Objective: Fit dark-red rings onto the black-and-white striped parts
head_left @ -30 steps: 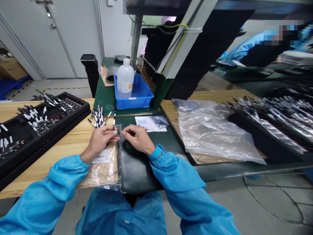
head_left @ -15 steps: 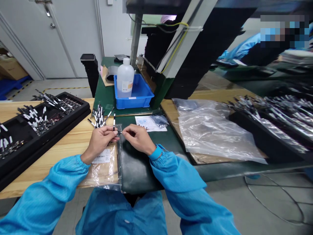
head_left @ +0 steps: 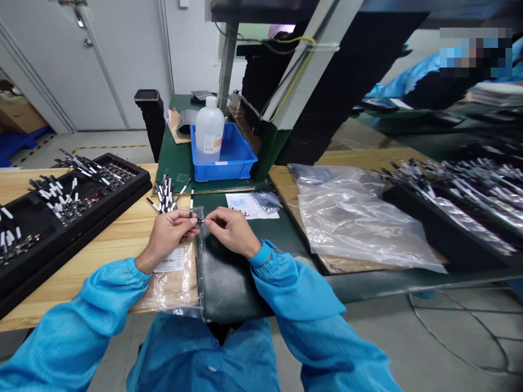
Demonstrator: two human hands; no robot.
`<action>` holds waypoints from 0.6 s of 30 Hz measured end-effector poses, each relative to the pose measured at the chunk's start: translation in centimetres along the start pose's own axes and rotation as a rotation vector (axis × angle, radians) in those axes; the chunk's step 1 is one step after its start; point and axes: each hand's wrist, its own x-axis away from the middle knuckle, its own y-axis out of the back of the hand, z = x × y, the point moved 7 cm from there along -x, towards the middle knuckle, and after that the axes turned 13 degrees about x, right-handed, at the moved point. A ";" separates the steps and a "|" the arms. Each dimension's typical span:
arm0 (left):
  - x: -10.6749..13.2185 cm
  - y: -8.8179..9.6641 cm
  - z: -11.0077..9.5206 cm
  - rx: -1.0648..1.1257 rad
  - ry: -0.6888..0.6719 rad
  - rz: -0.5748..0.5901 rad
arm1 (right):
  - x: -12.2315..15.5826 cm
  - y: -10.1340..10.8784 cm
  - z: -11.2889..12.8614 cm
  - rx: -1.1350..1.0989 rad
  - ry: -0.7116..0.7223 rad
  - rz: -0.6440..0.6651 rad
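- My view: head cam, looking down at both hands over the near edge of the bench
- Left hand (head_left: 169, 235): fingers closed in a pinch on the small dark circuit module with a thin black-and-white strip (head_left: 199, 222) - strip stands upright just above the fingers
- Right hand (head_left: 231, 231): thumb and index closed on the other side of the same module, fingertips almost meeting the left hand's
- Module sits between the hands, above the near-centre of the bench, at the mouth of a clear plastic bag with a white label (head_left: 171, 272) - can't tell if it's inside the bag
- Just past the left hand: loose heap of matching black-and-white-strip modules (head_left: 165, 195), at the edge of the green mat
- Under the right hand: dark green mat (head_left: 232, 288)
- Far side of the mat, past the right hand: white printed paper sheet (head_left: 251, 207)
- Left edge of the wooden bench (head_left: 102, 234): long black foam tray (head_left: 73, 188) holding rows of modules
- Further back: blue plastic tray (head_left: 224, 155) with a white plastic bottle (head_left: 210, 136) standing in it
- Right side: large crumpled clear plastic bag (head_left: 359, 218) on cardboard, beside a black tray packed with modules (head_left: 443, 215)
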 end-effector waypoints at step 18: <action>0.5 -0.3 -0.3 -0.111 -0.137 -0.022 | 0.1 0.0 0.0 0.060 0.023 0.030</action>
